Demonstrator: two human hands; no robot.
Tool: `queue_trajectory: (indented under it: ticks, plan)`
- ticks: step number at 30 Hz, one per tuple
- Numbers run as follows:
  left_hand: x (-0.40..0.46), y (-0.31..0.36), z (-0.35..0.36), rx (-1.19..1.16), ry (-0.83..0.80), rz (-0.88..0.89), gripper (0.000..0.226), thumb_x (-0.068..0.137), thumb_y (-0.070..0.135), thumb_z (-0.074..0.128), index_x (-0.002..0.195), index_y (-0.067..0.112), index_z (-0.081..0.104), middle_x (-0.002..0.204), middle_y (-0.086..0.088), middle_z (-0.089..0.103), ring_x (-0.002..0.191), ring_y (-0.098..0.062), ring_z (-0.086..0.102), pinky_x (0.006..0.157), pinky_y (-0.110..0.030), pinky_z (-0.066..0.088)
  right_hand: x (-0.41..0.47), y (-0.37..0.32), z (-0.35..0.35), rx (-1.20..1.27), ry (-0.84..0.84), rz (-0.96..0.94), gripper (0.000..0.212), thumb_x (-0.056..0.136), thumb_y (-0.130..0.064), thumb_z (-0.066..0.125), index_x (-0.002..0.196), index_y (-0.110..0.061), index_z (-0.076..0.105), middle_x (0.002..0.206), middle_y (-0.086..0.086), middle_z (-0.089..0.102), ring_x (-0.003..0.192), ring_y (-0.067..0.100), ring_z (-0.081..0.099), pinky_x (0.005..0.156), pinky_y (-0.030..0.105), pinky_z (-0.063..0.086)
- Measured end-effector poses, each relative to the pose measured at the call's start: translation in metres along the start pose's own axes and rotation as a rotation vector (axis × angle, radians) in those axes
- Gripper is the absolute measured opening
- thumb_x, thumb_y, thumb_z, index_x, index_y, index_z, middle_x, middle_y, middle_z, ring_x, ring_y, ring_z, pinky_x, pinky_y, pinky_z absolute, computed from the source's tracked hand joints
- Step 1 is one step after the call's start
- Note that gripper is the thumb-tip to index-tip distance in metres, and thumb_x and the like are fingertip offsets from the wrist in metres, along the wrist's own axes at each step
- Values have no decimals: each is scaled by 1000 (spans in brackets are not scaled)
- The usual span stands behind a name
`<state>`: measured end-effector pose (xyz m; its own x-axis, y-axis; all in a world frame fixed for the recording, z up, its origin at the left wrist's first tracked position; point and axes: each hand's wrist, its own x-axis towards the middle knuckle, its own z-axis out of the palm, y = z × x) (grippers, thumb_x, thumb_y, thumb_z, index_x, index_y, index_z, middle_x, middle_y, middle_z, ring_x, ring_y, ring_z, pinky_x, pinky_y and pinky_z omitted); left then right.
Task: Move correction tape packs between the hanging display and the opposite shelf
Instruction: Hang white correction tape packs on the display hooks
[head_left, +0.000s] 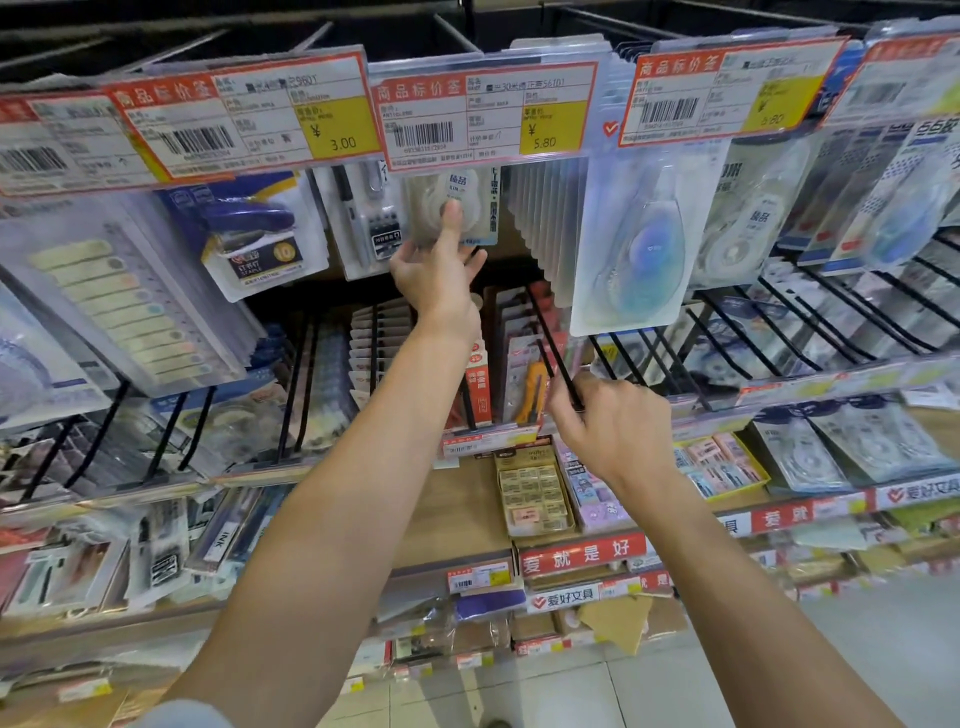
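A white correction tape pack (467, 202) hangs on the display's upper row, under the 5.80 price tag (485, 111). My left hand (439, 270) reaches up and pinches its lower edge, thumb on the front, fingers behind. A row of the same packs (548, 218) hangs just to the right. My right hand (610, 426) is lower, fingers curled round a black wire hook (558, 353) of the row below.
A large blue correction tape pack (636, 244) hangs right of the hand, more packs further right. A stapler pack (254, 234) and a pen pack (363, 218) hang to the left. Eraser boxes (532, 491) sit on the shelf below. Tiled floor lies at the bottom right.
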<state>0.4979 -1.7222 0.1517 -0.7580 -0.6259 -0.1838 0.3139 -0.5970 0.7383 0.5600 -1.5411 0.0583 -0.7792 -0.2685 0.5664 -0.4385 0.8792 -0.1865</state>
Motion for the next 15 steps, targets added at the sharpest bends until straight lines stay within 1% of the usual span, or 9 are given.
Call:
queue_trajectory:
  ticks: [2, 4, 6, 7, 8, 9, 12, 13, 15]
  plan:
    - [9, -1, 1, 5, -6, 7, 63, 84, 20, 83, 133, 4, 47, 123, -16, 67, 101, -28, 73, 71, -30, 62, 0, 0, 1, 0, 0, -4, 52, 96, -44, 38, 57, -15, 56, 41, 2, 46, 36, 22, 32, 44, 20, 18]
    - [15, -2, 4, 19, 6, 7, 59, 83, 22, 83, 130, 4, 53, 117, -14, 71, 98, -27, 74, 70, -29, 61, 0, 1, 2, -5, -3, -6, 53, 97, -45, 37, 57, -15, 56, 41, 2, 47, 36, 23, 33, 44, 21, 20]
    - [20, -3, 7, 17, 21, -3, 44, 84, 21, 82, 118, 7, 60, 106, -11, 74, 95, -25, 74, 69, -28, 60, 0, 0, 1, -5, -4, -2, 52, 97, -45, 38, 56, -17, 52, 41, 1, 45, 36, 23, 32, 44, 20, 19]
    - [22, -3, 9, 19, 21, -9, 34, 85, 21, 81, 110, 9, 62, 101, -10, 74, 93, -24, 74, 66, -26, 59, 0, 0, 0, 0, 0, 1, 51, 97, -44, 38, 55, -18, 48, 40, 0, 41, 36, 23, 30, 45, 19, 16]
    - [23, -3, 11, 15, 20, -13, 29, 86, 21, 81, 106, 10, 63, 98, -9, 74, 93, -23, 74, 64, -24, 58, 0, -1, -1, 7, 3, 3, 49, 96, -44, 39, 54, -19, 43, 40, -1, 37, 35, 23, 29, 46, 18, 12]
    - [24, -4, 13, 4, 21, -14, 31, 86, 20, 81, 108, 7, 63, 99, -10, 74, 93, -24, 74, 62, -23, 57, 1, -2, -2, 12, 5, 4, 47, 96, -43, 39, 55, -20, 39, 40, -3, 34, 35, 23, 28, 47, 17, 9]
    - [26, -7, 18, -25, 65, 11, 50, 83, 19, 83, 120, -3, 58, 110, -17, 72, 96, -27, 74, 62, -23, 59, 1, -1, -2, 9, -5, 0, 46, 96, -44, 39, 56, -21, 37, 40, -3, 33, 34, 23, 28, 47, 17, 8]
    - [27, -8, 20, -27, 82, 21, 53, 82, 19, 84, 120, -4, 56, 112, -18, 70, 97, -27, 73, 62, -23, 60, 0, -1, -1, 6, -9, 0, 47, 97, -45, 39, 57, -21, 37, 40, -3, 33, 34, 23, 29, 47, 17, 8]
    - [28, -9, 23, -33, 108, 31, 50, 81, 18, 85, 114, -1, 53, 116, -19, 67, 101, -29, 72, 62, -24, 60, 0, -1, -1, 4, -16, 2, 46, 97, -44, 40, 57, -21, 37, 41, -4, 34, 35, 23, 30, 47, 17, 9]
